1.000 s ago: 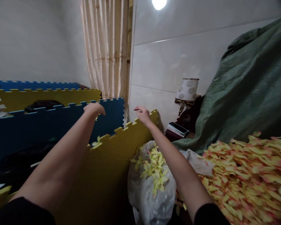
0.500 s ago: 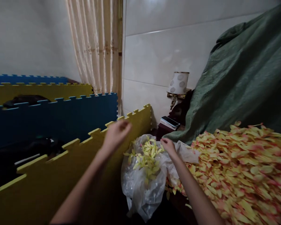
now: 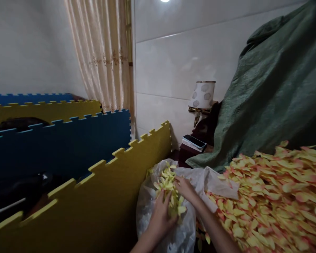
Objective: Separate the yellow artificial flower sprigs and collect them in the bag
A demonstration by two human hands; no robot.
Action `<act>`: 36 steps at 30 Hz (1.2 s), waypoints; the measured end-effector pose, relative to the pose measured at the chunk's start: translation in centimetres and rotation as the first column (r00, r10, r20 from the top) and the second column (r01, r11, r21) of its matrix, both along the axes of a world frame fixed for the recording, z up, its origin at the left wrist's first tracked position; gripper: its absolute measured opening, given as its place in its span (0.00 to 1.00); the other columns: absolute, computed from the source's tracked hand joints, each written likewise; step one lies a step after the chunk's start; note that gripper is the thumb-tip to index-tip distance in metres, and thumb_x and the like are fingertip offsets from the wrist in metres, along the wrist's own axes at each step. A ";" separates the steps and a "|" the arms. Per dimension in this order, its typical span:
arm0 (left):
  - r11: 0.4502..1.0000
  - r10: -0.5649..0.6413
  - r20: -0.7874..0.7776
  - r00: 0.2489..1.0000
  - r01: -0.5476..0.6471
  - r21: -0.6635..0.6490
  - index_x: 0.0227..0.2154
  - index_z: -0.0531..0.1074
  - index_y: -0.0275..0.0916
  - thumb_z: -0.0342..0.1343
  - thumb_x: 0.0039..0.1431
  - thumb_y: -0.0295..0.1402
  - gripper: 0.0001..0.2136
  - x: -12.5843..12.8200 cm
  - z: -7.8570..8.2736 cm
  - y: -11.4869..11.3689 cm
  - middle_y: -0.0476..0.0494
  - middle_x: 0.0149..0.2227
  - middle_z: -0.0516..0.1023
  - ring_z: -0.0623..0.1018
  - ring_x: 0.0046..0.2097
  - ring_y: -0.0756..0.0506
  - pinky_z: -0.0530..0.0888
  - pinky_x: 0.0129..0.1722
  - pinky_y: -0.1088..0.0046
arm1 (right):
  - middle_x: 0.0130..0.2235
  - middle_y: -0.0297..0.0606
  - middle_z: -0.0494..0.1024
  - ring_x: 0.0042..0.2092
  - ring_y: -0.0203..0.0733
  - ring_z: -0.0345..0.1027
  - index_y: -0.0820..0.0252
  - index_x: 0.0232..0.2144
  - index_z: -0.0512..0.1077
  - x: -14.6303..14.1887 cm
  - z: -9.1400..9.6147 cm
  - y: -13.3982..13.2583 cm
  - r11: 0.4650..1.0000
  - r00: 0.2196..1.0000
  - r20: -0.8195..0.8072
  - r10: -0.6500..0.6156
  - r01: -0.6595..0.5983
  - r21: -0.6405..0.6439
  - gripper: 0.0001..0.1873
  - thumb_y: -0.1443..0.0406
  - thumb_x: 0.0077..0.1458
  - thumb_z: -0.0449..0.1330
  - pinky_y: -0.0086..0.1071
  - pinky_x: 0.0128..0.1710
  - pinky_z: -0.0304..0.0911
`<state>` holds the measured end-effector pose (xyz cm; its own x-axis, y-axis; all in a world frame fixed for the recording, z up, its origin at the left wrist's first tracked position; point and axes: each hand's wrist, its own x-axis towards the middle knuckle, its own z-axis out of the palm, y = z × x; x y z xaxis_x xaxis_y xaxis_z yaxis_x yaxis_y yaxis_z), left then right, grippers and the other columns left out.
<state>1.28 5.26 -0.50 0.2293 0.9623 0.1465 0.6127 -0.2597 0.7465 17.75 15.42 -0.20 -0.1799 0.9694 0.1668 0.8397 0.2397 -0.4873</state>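
Note:
A clear plastic bag (image 3: pixel 147 207) bulges in front of me, with a cluster of yellow-green artificial flower petals (image 3: pixel 167 181) on top of it. My left hand (image 3: pixel 162 212) reaches over the near side of this cluster, thumb apart from the fingers and fingertips touching the petals. From the right, my right hand (image 3: pixel 184 188) is at the cluster's edge, its fingers closed on some petals; the fingertips are partly hidden. Right of the bag lies a big heap of yellow and pink petals (image 3: pixel 276 196).
A yellow foam mat (image 3: pixel 116 196) stands on edge at left, with a blue foam mat (image 3: pixel 68 147) behind it. A phone (image 3: pixel 194 141) lies on a small stack below a wall lamp (image 3: pixel 202 95). Green sheeting (image 3: pixel 265 88) hangs behind the heap.
My left hand has come down and right from above the yellow mat to the petals on the bag. My right hand has moved lower, against the cluster. The view has shifted slightly.

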 end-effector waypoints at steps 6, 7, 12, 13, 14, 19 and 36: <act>0.919 0.307 0.072 0.949 -0.316 0.238 0.36 0.76 0.40 0.46 0.60 0.29 0.12 -3.5 2.7 5.1 0.41 0.35 0.76 0.79 0.39 0.43 0.75 0.44 0.67 | 0.42 0.45 0.79 0.49 0.51 0.70 0.60 0.39 0.78 1.1 3.8 1.2 0.998 0.996 0.092 0.009 -0.014 0.058 0.10 0.65 0.58 0.57 0.42 0.52 0.61; 0.919 0.312 0.057 0.949 -0.316 0.237 0.41 0.75 0.39 0.46 0.59 0.26 0.13 -4.0 3.1 6.3 0.40 0.40 0.76 0.78 0.43 0.43 0.74 0.46 0.67 | 0.45 0.45 0.78 0.50 0.51 0.69 0.59 0.42 0.77 1.0 4.1 1.7 0.997 0.995 0.097 0.020 -0.027 0.066 0.12 0.65 0.57 0.57 0.41 0.53 0.60; 0.933 0.329 -0.045 0.943 -0.317 0.169 0.55 0.67 0.36 0.47 0.48 0.15 0.29 -4.5 3.2 10.4 0.34 0.55 0.71 0.71 0.57 0.39 0.68 0.53 0.67 | 0.57 0.45 0.69 0.57 0.47 0.63 0.58 0.56 0.67 -0.5 2.7 4.0 0.997 0.995 0.098 0.032 -0.039 0.070 0.25 0.71 0.55 0.59 0.39 0.58 0.57; 0.934 0.337 -0.065 0.939 -0.326 0.147 0.54 0.68 0.35 0.47 0.48 0.15 0.28 -4.4 3.0 10.7 0.33 0.53 0.74 0.73 0.55 0.39 0.69 0.51 0.67 | 0.56 0.45 0.69 0.57 0.48 0.63 0.59 0.55 0.67 -0.8 2.2 4.3 0.998 0.995 0.100 0.016 -0.022 0.063 0.23 0.70 0.57 0.59 0.42 0.57 0.58; 0.934 0.345 -0.082 0.935 -0.334 0.124 0.52 0.70 0.33 0.47 0.49 0.15 0.26 -4.2 2.8 10.8 0.32 0.49 0.76 0.76 0.51 0.39 0.71 0.48 0.67 | 0.55 0.45 0.70 0.55 0.48 0.65 0.59 0.54 0.67 -1.0 1.7 4.5 0.998 0.995 0.104 -0.002 -0.003 0.055 0.21 0.68 0.58 0.59 0.45 0.55 0.60; 0.936 0.353 -0.104 0.930 -0.349 0.047 0.30 0.78 0.32 0.48 0.52 0.19 0.12 -4.2 2.6 10.6 0.35 0.29 0.80 0.79 0.33 0.41 0.71 0.34 0.70 | 0.50 0.41 0.73 0.50 0.45 0.69 0.60 0.46 0.71 -1.1 0.1 4.7 1.000 0.991 0.132 -0.013 0.012 0.012 0.12 0.61 0.62 0.58 0.46 0.50 0.65; 0.998 -0.059 0.131 0.990 0.062 -0.019 0.58 0.67 0.50 0.69 0.35 0.36 0.40 -2.9 2.7 -0.1 0.37 0.65 0.59 0.61 0.65 0.31 0.63 0.61 0.53 | 0.55 0.48 0.72 0.58 0.49 0.63 0.59 0.52 0.70 0.5 1.9 5.4 0.989 0.989 -0.065 0.132 -0.127 0.075 0.20 0.63 0.60 0.50 0.42 0.57 0.57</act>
